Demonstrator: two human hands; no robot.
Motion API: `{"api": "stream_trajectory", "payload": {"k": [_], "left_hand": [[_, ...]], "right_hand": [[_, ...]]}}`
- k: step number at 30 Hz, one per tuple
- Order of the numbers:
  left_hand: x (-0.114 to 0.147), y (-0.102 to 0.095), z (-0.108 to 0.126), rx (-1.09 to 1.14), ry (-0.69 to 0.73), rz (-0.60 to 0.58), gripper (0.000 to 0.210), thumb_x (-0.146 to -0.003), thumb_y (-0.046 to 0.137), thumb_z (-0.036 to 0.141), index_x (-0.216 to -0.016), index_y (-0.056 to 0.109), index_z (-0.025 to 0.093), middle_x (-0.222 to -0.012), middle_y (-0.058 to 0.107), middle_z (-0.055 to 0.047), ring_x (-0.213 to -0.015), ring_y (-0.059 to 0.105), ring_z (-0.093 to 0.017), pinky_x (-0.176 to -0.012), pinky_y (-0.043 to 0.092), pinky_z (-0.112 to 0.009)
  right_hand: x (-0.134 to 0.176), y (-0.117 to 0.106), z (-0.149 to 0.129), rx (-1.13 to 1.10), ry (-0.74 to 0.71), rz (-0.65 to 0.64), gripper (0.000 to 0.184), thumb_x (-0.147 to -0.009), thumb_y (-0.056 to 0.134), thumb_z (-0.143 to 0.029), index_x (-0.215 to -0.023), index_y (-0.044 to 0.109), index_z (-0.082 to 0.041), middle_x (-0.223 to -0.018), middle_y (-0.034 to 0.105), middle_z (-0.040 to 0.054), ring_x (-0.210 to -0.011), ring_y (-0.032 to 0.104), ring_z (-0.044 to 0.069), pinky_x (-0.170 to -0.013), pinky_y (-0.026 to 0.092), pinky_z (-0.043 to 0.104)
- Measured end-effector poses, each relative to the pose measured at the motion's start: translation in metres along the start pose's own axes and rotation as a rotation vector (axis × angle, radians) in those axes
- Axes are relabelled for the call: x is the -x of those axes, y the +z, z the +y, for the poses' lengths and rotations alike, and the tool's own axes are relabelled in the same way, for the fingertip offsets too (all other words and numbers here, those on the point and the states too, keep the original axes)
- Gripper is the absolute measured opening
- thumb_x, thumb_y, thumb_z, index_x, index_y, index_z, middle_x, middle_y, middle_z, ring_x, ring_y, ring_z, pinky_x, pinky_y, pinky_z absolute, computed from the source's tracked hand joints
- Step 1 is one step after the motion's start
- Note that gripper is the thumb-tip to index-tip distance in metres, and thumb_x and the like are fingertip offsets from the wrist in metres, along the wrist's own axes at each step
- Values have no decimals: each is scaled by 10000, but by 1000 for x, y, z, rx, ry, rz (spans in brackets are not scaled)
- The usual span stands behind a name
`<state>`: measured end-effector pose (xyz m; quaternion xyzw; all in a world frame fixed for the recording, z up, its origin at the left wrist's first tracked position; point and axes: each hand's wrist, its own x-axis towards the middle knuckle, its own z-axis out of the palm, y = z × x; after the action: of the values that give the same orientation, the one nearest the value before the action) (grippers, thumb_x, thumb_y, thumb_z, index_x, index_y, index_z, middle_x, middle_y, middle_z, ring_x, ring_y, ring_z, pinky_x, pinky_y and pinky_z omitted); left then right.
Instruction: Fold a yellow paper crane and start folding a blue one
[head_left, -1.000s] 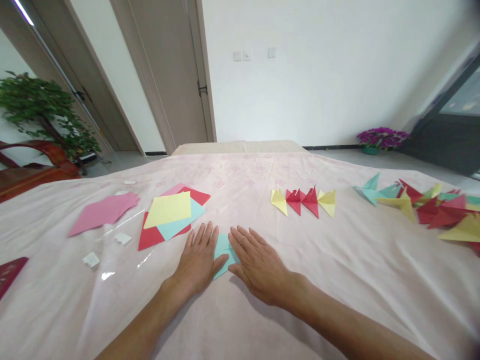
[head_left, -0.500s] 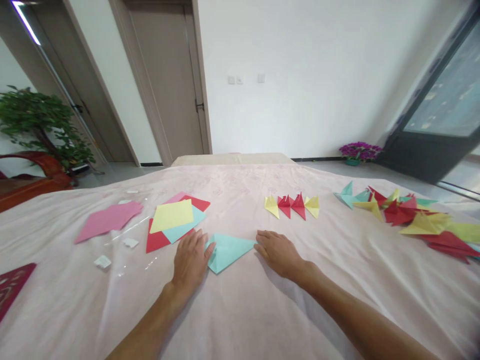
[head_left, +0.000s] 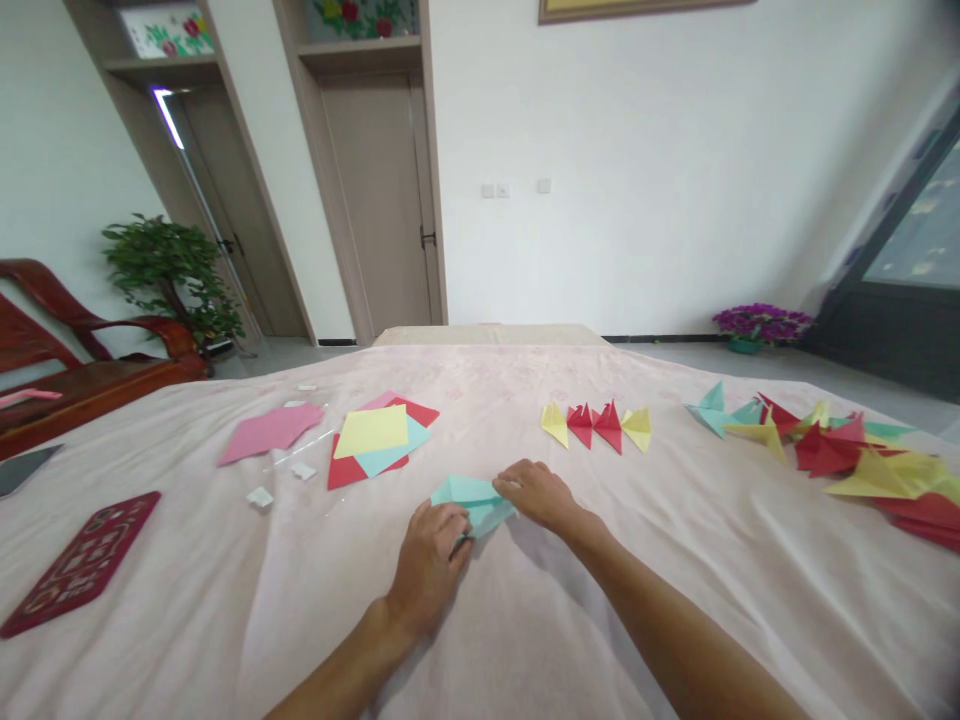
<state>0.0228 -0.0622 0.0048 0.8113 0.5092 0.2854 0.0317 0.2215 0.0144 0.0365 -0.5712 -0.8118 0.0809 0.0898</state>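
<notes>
A light blue sheet of folded origami paper [head_left: 474,494] sits between my hands at the middle of the table. My left hand [head_left: 433,550] is closed on its lower left part, the fingers curled over the paper. At its right end my right hand [head_left: 538,492] pinches the edge between thumb and fingers. Part of the paper is hidden behind the left fingers. Beyond it stands a row of folded paper cranes, with a red crane [head_left: 608,428] and a yellow crane [head_left: 637,429] at its right end.
Fanned paper sheets [head_left: 371,432] and pink paper [head_left: 270,433] lie to the left, near small white scraps [head_left: 260,498]. A dark red decorated card [head_left: 84,562] is at far left. Several folded cranes [head_left: 832,448] are heaped at right on the pale tablecloth [head_left: 600,620].
My view has tilted up and turned left. My left hand has moved from lying flat by the paper to gripping its lower left, and the paper has turned and partly lifted.
</notes>
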Motion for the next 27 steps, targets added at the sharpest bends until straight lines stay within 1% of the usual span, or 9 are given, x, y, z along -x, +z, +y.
{"api": "stream_trajectory", "payload": {"k": [2,3,6,8,11,15,18,22,27], "left_hand": [[5,3,13,18,97,5,179,-846,550,73,-884,647,219,-1053,706,-36,-1100,619,-221,-1105,327,-526],[8,6,20,23,140,18,202,-842,538,52,-898,646,214,-1049,712,-38,-1118,617,-229,-1115,305,-560],[14,17,35,6,186,66,209,-860,515,46,-933,640,196,-1059,717,-54,-1114,630,-252,-1086,343,-603],[16,23,41,-8,195,80,202,-860,512,40,-928,634,186,-1054,718,-63,-1099,641,-260,-1061,391,-587],[17,26,42,-12,199,63,181,-845,526,28,-873,611,185,-1048,720,-58,-1033,668,-237,-1021,463,-520],[14,28,40,-9,242,44,160,-838,539,40,-836,585,193,-960,729,-50,-920,696,-209,-953,528,-444],[9,30,39,35,292,41,149,-846,527,57,-818,583,193,-897,729,-56,-880,701,-208,-904,556,-407],[-3,33,42,136,336,-21,162,-889,495,108,-817,612,193,-868,729,-62,-885,705,-200,-867,577,-365],[-25,32,36,255,368,-146,138,-926,538,213,-938,674,191,-1074,729,-60,-1065,663,-198,-1000,514,-363]], "right_hand": [[-3,-2,1,-21,-4,-54,260,-842,559,-404,-977,721,-253,-1057,667,63,-951,595,235,-745,420,313],[-2,-2,2,-30,-8,-78,290,-777,614,-371,-1029,712,-265,-1094,660,62,-976,590,245,-751,424,317],[6,-4,6,-50,-32,-122,548,-643,665,-248,-1190,647,-274,-1192,631,66,-1044,567,256,-780,429,311],[19,-6,12,-51,-38,-123,627,-619,656,-207,-1242,608,-254,-1218,616,78,-1057,557,256,-790,425,305],[39,-8,19,-33,-5,-78,580,-647,608,-153,-1220,605,-242,-1211,604,86,-1061,542,255,-805,408,312],[47,-8,24,-18,76,-3,274,-808,516,-184,-1038,664,-209,-1097,627,96,-1034,535,246,-822,379,323],[34,-7,29,-24,141,14,229,-897,450,-231,-933,672,-192,-1043,640,107,-1015,545,245,-794,373,316],[2,-5,37,-73,208,-50,248,-909,455,-270,-860,687,-197,-945,687,83,-885,608,219,-679,370,285],[-32,3,34,-127,202,-72,221,-883,495,-283,-848,694,-193,-872,709,80,-796,635,219,-638,368,286]]}}
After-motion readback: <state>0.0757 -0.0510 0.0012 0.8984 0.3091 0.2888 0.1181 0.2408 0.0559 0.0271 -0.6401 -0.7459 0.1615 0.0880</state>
